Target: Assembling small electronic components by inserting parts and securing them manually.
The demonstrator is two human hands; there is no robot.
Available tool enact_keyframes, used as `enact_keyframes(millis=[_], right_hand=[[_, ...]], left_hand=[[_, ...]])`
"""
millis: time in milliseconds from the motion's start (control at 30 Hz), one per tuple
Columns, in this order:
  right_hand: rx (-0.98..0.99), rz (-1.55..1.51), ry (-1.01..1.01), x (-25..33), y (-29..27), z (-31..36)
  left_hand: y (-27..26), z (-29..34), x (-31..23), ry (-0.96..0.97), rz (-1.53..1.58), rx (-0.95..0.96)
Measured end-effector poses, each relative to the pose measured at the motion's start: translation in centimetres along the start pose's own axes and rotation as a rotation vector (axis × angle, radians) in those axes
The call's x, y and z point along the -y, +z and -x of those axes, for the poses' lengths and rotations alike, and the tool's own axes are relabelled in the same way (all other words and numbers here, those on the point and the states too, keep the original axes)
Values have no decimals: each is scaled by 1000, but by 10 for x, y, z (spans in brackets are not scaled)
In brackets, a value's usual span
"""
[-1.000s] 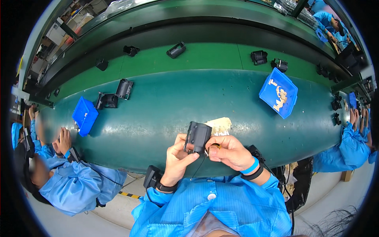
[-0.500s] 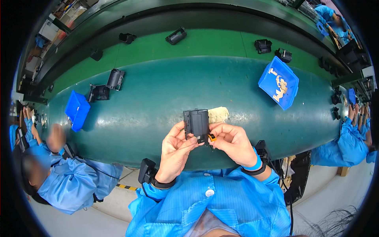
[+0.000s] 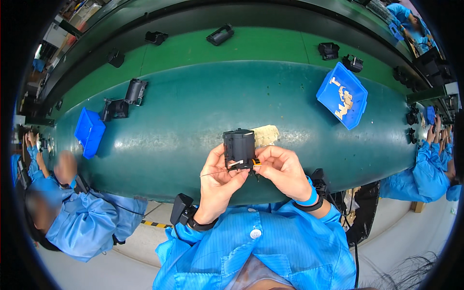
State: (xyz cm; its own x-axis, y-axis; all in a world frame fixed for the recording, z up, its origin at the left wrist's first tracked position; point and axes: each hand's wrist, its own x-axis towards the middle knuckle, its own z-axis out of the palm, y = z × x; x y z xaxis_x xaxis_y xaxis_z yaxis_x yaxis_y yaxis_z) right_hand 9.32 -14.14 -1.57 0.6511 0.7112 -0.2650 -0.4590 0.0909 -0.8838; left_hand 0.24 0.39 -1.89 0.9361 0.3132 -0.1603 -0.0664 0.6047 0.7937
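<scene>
A black plastic housing (image 3: 239, 145) with a curved front is held up over the bench in front of my chest. My left hand (image 3: 218, 180) grips its lower left edge, thumb along the bottom. My right hand (image 3: 280, 169) pinches a small orange-and-black piece (image 3: 256, 163) at the housing's lower right corner. A thin dark wire (image 3: 212, 173) sticks out leftward from the lower edge, across my left fingers. Just behind the housing lies a pale yellow sheet (image 3: 266, 135) on the bench, partly hidden. What the orange piece joins to is too small to make out.
A blue bin (image 3: 355, 118) with pale cut pieces stands at right, another blue bin (image 3: 90, 133) at left. More black housings lie beside the left bin (image 3: 136, 92) and along the green far strip (image 3: 270, 43). Co-workers in blue sit at both sides.
The housing has tilted slightly, and the orange piece now lies flatter against its lower corner. The thin wire has come into sight at the left. Both hands keep their hold.
</scene>
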Motion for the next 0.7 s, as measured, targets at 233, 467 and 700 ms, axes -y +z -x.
enact_keyframes(millis=[233,467,700], right_hand=[[-12,-18,5,-5,-2,-2],[-17,-38,15,-5,-3,-2],[-31,14,29,-3,-2,-2]], left_hand=[[2,-2,7,27,-27,-28],[6,-3,6,19,-37,-76],[7,-4,6,0,-41,-95]])
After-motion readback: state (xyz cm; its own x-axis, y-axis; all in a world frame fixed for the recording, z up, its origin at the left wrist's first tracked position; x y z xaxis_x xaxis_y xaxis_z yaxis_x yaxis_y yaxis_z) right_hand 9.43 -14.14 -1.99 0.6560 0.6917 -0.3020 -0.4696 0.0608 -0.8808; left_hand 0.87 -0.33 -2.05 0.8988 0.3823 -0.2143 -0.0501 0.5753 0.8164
